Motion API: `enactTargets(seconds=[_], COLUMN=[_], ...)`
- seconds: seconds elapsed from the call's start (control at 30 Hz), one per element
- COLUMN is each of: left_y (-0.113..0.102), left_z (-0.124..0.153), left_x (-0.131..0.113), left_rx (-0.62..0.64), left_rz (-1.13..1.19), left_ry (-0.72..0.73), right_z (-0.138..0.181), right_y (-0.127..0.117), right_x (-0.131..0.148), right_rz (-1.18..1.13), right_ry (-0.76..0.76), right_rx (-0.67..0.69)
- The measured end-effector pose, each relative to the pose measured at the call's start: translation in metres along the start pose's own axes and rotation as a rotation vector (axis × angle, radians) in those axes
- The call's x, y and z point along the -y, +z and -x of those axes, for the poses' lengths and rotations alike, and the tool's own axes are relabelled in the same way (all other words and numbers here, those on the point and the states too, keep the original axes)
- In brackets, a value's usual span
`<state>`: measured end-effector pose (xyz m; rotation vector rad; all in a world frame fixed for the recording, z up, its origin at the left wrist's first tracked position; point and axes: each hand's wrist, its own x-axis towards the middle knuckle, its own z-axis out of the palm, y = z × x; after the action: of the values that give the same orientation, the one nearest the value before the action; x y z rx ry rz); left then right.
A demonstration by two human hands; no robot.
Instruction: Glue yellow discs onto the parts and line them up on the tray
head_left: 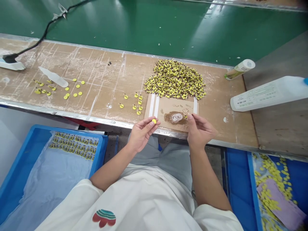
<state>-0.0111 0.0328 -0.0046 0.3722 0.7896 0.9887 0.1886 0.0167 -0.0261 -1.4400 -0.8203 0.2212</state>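
Between thumb and fingers, my left hand [143, 132] pinches a small yellow disc [154, 121] just over the bench's front edge. My right hand [200, 131] grips a tiny yellow-and-black figure [185, 117] by its fingertips, beside a clear wet glob [177, 117] on a cardboard pad [169, 106]. Behind the pad lies a big heap of yellow-and-black figures [176, 78]. Left of the pad stand several yellow discs with figures on them [140, 102].
Farther left are loose yellow discs [75, 95] and a white translucent strip [54, 77]. A large white bottle [269, 94] and a small tube [240, 69] are at right. Blue trays hold rows of figures on discs [74, 142] and loose yellow discs [269, 195]. A black cable [45, 30] crosses upper left.
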Motion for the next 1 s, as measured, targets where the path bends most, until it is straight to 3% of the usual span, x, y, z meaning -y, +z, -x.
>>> enactTargets(seconds=[0.13, 0.33, 0.53, 1.0], left_y=[0.003, 0.011, 0.014, 0.014], left_z=[0.004, 0.011, 0.019, 0.020], left_x=[0.002, 0.005, 0.001, 0.001], left_rx=[0.001, 0.095, 0.145, 0.112], left_rz=[0.010, 0.055, 0.077, 0.073], left_ry=[-0.044, -0.083, -0.128, -0.138], right_z=[0.012, 0.040, 0.047, 0.050], right_y=[0.004, 0.014, 0.014, 0.012], right_x=[0.030, 0.070, 0.069, 0.063], right_rz=[-0.155, -0.195, -0.151, -0.050], right_ry=[0.156, 0.114, 0.014, -0.087], right_rx=[-0.058, 0.106, 0.267, 0.267])
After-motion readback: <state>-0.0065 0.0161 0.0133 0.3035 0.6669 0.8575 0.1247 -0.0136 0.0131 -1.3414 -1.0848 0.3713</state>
